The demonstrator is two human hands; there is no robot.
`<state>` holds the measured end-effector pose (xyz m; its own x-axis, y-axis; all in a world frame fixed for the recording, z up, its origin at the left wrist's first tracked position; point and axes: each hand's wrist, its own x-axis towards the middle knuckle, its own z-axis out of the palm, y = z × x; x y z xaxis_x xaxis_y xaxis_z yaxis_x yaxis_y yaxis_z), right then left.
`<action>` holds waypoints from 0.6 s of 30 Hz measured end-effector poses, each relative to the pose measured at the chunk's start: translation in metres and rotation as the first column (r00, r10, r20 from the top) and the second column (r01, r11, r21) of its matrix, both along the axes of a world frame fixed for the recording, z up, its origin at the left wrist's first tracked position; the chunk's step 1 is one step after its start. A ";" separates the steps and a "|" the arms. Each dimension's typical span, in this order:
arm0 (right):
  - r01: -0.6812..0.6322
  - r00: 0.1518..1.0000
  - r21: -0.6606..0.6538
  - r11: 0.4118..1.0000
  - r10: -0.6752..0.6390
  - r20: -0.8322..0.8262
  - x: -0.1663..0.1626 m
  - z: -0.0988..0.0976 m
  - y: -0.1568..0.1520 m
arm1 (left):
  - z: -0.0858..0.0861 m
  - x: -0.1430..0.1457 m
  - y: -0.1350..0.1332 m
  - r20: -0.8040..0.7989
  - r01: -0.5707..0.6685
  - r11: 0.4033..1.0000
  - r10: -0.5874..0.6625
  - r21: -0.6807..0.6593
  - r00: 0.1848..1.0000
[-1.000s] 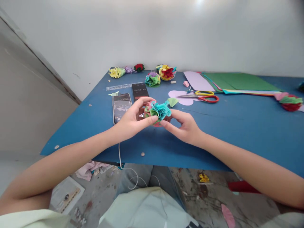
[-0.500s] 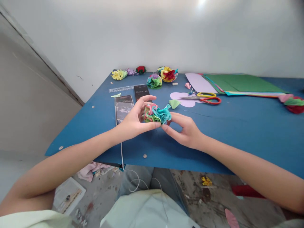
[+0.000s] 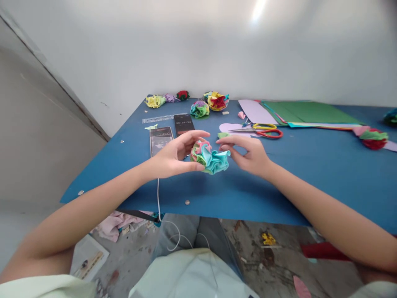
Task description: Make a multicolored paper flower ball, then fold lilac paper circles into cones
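A ruffled paper flower ball (image 3: pixel 214 160) in turquoise, green and pink is held above the blue table. My left hand (image 3: pixel 175 156) closes on its left side, thumb in front and fingers behind. Just right of the ball, apart from it, is my right hand (image 3: pixel 246 152). Its thumb and fingertips are drawn together; whether anything small is between them is hidden. Behind those fingertips lies a folded green paper piece (image 3: pixel 222 135), partly covered. Beyond it are a lilac petal-shaped paper (image 3: pixel 228 128) and scissors (image 3: pixel 269 133) with yellow and red handles.
Two phones, one (image 3: pixel 161 138) with a white cable and one (image 3: pixel 183 123) showing a timer, lie behind my left hand. Several paper flowers (image 3: pixel 199 109) and a clear ruler (image 3: pixel 164 118) sit farther back. Coloured paper sheets (image 3: pixel 310 114) are stacked right, near another paper flower (image 3: pixel 372 138).
My right hand has come off the flower ball and moved up and right. The ball has tilted in my left hand, its turquoise part now lower and farther right.
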<state>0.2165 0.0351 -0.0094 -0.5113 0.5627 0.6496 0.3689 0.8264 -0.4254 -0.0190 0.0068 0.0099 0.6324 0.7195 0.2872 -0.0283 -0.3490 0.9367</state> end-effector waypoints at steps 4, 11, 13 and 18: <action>-0.103 0.994 0.140 0.985 0.097 0.051 0.001 0.007 -0.005 | 0.002 -0.001 0.001 -0.024 0.089 0.989 -0.092 -0.114 0.995; -0.139 0.984 0.160 0.977 0.117 0.137 -0.007 0.009 -0.019 | 0.005 0.004 -0.005 -0.107 0.104 0.979 -0.124 -0.175 0.986; -0.149 0.981 0.152 0.977 0.126 0.150 -0.009 0.008 -0.022 | 0.005 0.004 -0.006 -0.104 0.107 0.979 -0.126 -0.172 0.987; -0.171 0.976 0.166 0.971 0.143 0.167 -0.012 0.004 -0.027 | 0.000 0.005 -0.007 -0.094 0.121 0.980 -0.137 -0.159 0.986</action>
